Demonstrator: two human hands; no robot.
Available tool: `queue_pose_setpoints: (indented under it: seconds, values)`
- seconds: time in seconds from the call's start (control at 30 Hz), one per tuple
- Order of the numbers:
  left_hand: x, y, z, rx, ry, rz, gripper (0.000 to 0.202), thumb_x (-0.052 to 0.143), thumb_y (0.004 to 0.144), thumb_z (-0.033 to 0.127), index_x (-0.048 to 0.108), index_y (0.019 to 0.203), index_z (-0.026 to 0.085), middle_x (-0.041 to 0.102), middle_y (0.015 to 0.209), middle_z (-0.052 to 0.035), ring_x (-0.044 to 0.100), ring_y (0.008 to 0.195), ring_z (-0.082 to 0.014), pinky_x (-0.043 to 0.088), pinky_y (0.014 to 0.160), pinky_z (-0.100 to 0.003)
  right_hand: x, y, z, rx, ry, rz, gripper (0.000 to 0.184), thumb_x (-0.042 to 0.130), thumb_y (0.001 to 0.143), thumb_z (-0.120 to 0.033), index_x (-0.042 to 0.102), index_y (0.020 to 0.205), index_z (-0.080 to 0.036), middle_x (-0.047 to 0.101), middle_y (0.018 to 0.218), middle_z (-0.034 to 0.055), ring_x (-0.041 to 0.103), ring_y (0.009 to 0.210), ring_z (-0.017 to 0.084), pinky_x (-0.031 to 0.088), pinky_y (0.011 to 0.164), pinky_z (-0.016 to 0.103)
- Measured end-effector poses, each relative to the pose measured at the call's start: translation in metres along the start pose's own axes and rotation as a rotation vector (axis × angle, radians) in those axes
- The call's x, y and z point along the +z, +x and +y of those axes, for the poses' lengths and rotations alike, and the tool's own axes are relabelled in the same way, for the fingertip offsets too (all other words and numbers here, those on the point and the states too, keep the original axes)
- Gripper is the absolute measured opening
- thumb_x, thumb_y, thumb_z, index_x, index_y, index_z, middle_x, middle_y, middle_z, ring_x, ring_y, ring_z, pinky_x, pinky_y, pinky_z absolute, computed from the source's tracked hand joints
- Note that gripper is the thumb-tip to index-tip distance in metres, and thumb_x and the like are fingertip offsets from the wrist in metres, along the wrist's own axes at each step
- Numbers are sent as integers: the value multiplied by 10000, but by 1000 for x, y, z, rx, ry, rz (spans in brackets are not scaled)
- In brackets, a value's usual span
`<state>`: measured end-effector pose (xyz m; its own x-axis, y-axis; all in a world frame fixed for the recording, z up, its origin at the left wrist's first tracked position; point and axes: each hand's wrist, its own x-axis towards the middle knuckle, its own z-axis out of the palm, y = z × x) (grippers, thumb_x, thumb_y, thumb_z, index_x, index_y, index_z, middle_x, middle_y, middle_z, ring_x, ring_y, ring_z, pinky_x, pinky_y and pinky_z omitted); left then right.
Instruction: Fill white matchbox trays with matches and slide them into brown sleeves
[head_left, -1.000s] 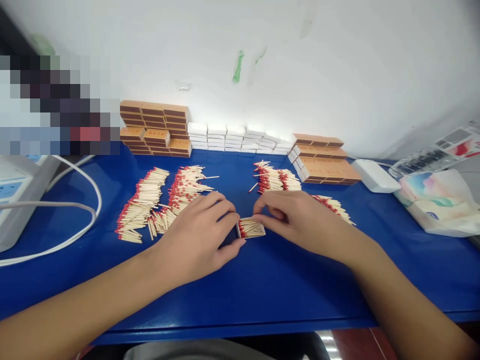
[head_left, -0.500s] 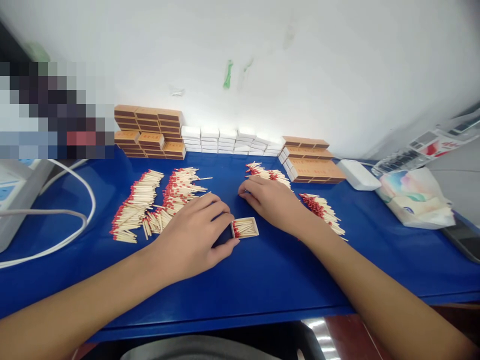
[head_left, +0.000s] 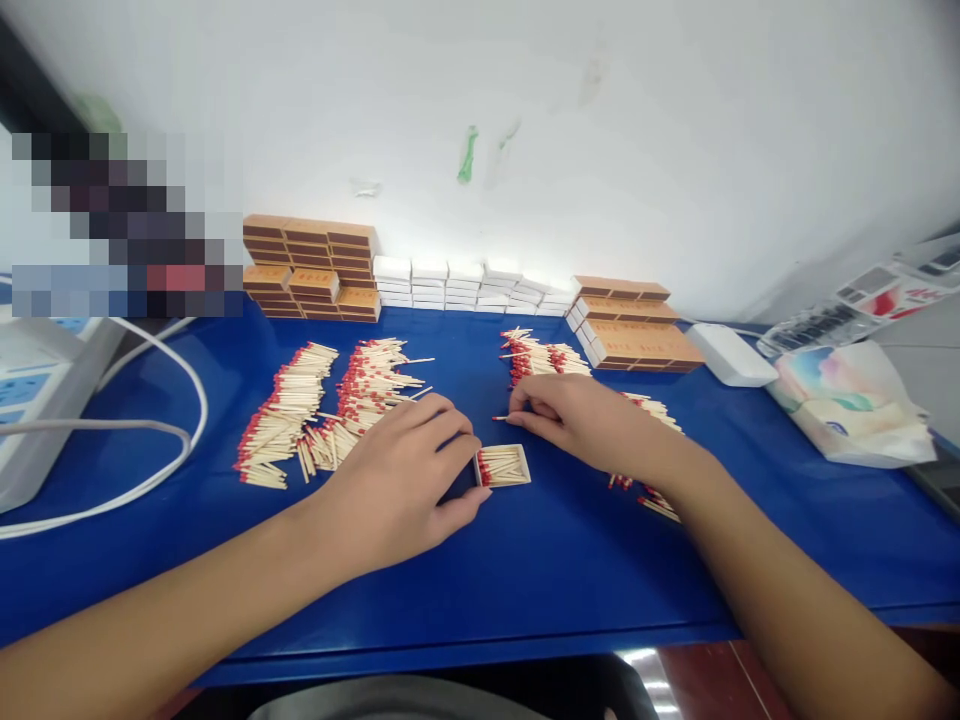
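A small white matchbox tray [head_left: 528, 463], partly filled with red-tipped matches, lies in front of me. My left hand [head_left: 405, 475] grips its left end between thumb and fingers. Just above the tray, my right hand [head_left: 577, 418] is closed in a pinch on a match [head_left: 500, 418], whose red head points left. Loose matches lie around both hands: one pile [head_left: 289, 410] at far left, another pile [head_left: 371, 385] behind my left hand, and a pile [head_left: 531, 355] behind my right hand. My right hand and forearm partly cover a further pile [head_left: 654, 405].
Brown matchboxes [head_left: 311, 265] are stacked at the back left, more brown matchboxes [head_left: 637, 342] at the back right. White trays [head_left: 448, 285] stand in stacks between them. A power strip [head_left: 60, 400] with cables is at left; a white block [head_left: 731, 355] and tissue pack [head_left: 847, 400] at right.
My right hand has come nearer to me and the tray, and a match now shows at its fingertips. My left hand stays at the tray. The view has shifted slightly.
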<state>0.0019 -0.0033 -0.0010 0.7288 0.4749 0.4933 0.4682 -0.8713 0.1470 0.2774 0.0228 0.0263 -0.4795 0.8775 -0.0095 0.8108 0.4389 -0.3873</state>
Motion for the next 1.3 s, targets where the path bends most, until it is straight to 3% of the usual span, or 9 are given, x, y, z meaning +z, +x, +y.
queue_pose_setpoints:
  seconds: [0.27,0.53,0.67,0.93,1.3]
  values:
    - [-1,0,1,1,-1,7,233,716,1044,349,769,1107,132,784,1087,-103,718,1120,-306,637,1009,-487,-22,-14,16,112,-29,-8,266,597,1070,-452,700,932,-249,582,668,-18,495,598,173,340,605,319]
    - [-2,0,1,-1,0,8,236,705,1055,353,769,1108,133,785,1102,-104,712,1126,-301,634,1013,-490,-22,-11,21,106,-101,137,164,636,1019,-376,709,964,-239,569,688,-16,489,608,171,320,612,317]
    - [-2,0,0,-4,0,3,243,704,1056,362,768,1113,135,786,1105,-103,708,1130,-299,633,1011,-488,-20,-9,26,111,-123,117,164,626,1011,-333,675,883,-243,562,685,-12,488,617,178,318,612,316]
    - [-3,-1,1,1,6,1,240,699,1058,353,771,1116,131,786,1101,-106,714,1125,-302,633,1000,-485,-19,-9,26,129,-103,131,132,623,1030,-335,682,953,-245,538,678,-27,472,613,180,321,615,305]
    - [-1,0,0,4,12,3,246,698,1058,364,770,1105,133,787,1108,-104,708,1118,-301,632,989,-490,-20,-9,25,120,-92,117,195,605,1027,-356,617,866,-247,524,675,-24,471,621,179,338,606,310]
